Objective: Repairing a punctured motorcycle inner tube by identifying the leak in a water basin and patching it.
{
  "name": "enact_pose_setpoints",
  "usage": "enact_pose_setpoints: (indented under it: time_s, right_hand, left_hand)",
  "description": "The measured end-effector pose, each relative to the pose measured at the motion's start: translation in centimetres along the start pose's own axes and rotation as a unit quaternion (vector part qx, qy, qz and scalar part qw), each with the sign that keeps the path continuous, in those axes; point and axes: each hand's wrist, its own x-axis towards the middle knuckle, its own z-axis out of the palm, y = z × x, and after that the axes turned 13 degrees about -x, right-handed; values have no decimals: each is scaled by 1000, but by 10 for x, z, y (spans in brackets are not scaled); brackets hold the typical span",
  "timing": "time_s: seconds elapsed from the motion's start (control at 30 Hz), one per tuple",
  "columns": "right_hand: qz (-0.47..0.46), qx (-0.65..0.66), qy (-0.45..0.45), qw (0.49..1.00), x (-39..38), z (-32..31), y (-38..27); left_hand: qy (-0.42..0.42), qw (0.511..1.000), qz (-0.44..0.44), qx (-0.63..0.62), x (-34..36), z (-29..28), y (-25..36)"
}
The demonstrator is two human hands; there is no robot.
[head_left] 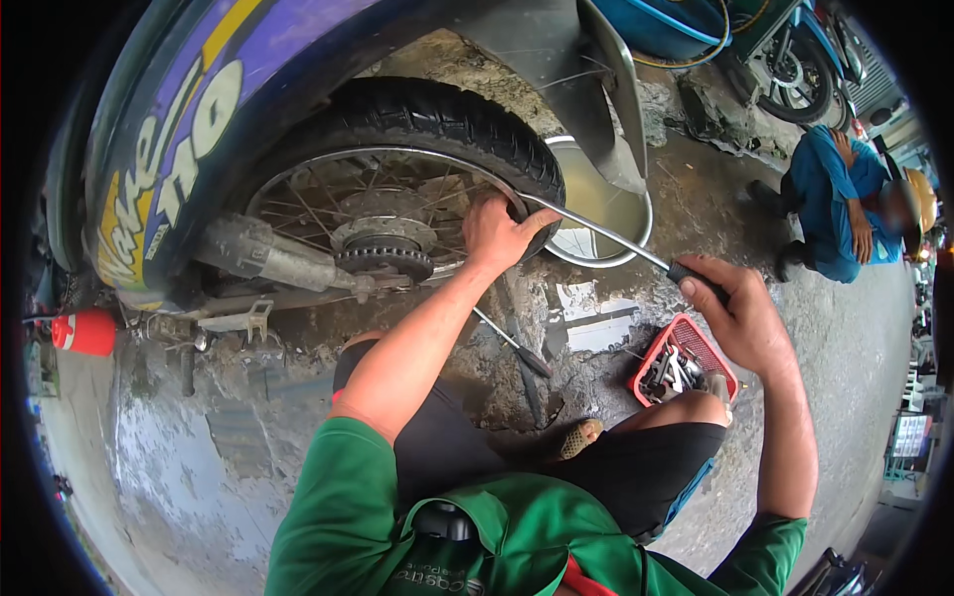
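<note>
Motorcycle wheel (383, 234), upper centre of the view, beside a purple body panel (288, 40) with yellow striping. Its black treaded tyre (452, 109) arches around the upper side of a metal rim (397, 150), from which thin spokes run inward to a toothed sprocket (383, 266). Behind the tyre's right edge, a round metal basin (596, 262) contains cloudy liquid. A red plastic basket (711, 343) rests on the stained floor (219, 477), near the right knee, and holds a heap of metal tools (674, 373). At far left is a red cylindrical container (84, 333). A silver lever (601, 231) slopes down to the right from the rim, past the basin, to a dark handle (704, 285). A slimmer tool (532, 360), also dark-handled, lies on the floor below the wheel. The right hand (733, 308) has its fingers wrapped firmly around the lever's handle. The left hand (502, 230) is at the rim near the lever's far end, thumb extended toward the tyre; its other fingers are partly hidden, and whether they grip cannot be told.
</note>
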Motion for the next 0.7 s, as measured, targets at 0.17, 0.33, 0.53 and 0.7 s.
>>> enact_pose_setpoints:
  time_s: [0.17,0.33,0.53,0.7]
  right_hand:
    - [4,24,-78,997,36,-16,32]
    - [18,48,-129,990,52,-19,43]
    - [-45,103,-79,991,59,5,76]
    - [-19,71,-183,980,104,-32,78]
  left_hand:
    - [21,997,56,42,-3,9,-5]
    - [52,996,68,37,0,15,-12]
    - [83,994,71,-1,1,18,-14]
    - [83,994,76,-14,4,22,-8]
